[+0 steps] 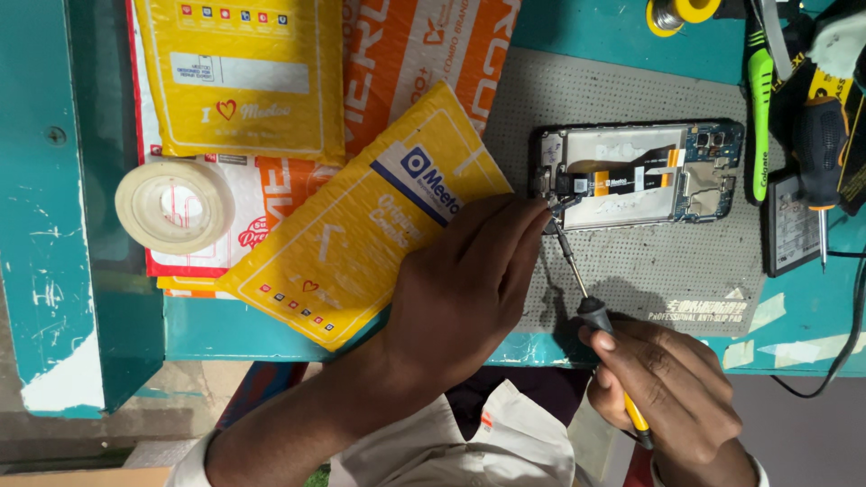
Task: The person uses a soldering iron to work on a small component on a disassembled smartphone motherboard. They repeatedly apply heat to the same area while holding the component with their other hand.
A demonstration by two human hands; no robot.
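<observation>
An opened phone [636, 173] with its back cover off is lying on a grey anti-slip mat [649, 261] on the teal bench [595, 27], its circuit boards and an orange-and-black ribbon cable showing. A person's right hand [672, 397] is clenching its fingers around the yellow-and-black handle of a thin screwdriver [582, 293], whose tip is touching the phone's left end. The left hand [465, 289] is pressing its fingertips against that same end, grasping nothing. Yellow and orange padded mailers [352, 225] are lying just left of the mat, with a roll of clear tape [174, 206] beside them. More tools [816, 153] are resting at the far right.
</observation>
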